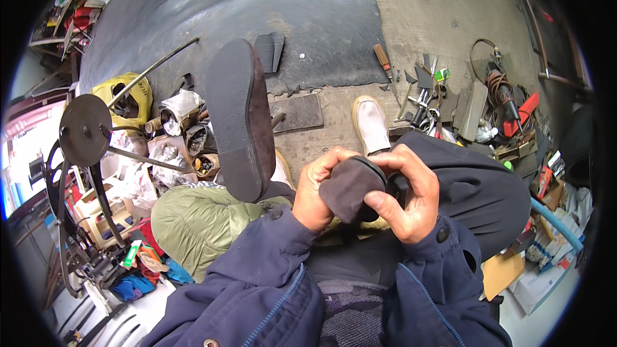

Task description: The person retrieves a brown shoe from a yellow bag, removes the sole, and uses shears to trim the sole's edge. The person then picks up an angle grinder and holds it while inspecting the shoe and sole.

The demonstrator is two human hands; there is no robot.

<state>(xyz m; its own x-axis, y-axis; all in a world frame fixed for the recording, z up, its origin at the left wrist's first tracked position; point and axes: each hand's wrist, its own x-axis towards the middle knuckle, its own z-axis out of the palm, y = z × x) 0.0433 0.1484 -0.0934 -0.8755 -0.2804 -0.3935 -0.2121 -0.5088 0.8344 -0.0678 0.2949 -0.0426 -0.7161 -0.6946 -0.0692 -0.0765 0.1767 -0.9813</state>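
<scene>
Above my lap I hold a dark brown suede shoe (348,191), seen end-on, with its black sole edge turned away from me. My left hand (314,191) wraps the shoe's left side. On the other side my right hand (412,198) grips the sole edge with the fingers, its thumb pressing on the suede. Left of my hands, a matching shoe (260,128) rests on its side near my left knee. Its black ridged sole (230,115) faces up and left.
A hand-wheel machine (85,130) stands at the left beside bags and boxes of scraps. Ahead are a black rubber sheet (308,19) and a flat metal plate (301,113). To the right lie a screwdriver (382,56), several hand tools and a corded power tool (504,95).
</scene>
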